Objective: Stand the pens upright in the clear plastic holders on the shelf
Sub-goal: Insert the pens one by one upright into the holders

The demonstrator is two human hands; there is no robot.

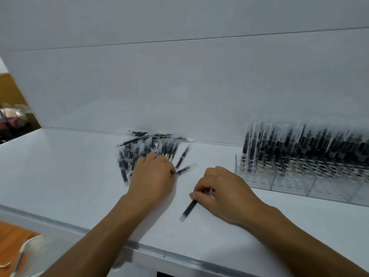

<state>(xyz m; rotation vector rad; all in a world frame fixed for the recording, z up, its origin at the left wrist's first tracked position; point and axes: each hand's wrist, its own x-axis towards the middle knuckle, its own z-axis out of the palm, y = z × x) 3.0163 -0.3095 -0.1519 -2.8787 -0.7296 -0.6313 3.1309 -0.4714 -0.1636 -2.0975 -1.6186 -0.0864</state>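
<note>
White shelf [60, 176], pale back wall [179, 80]

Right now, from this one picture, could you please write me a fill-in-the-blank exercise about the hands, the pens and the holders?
1. The right hand grips one ____.
2. The left hand touches the loose pens, which lie to the ____ of the clear holders.
3. Inside the holders, the pens stand ____.
Missing words: pen; left; upright.
</note>
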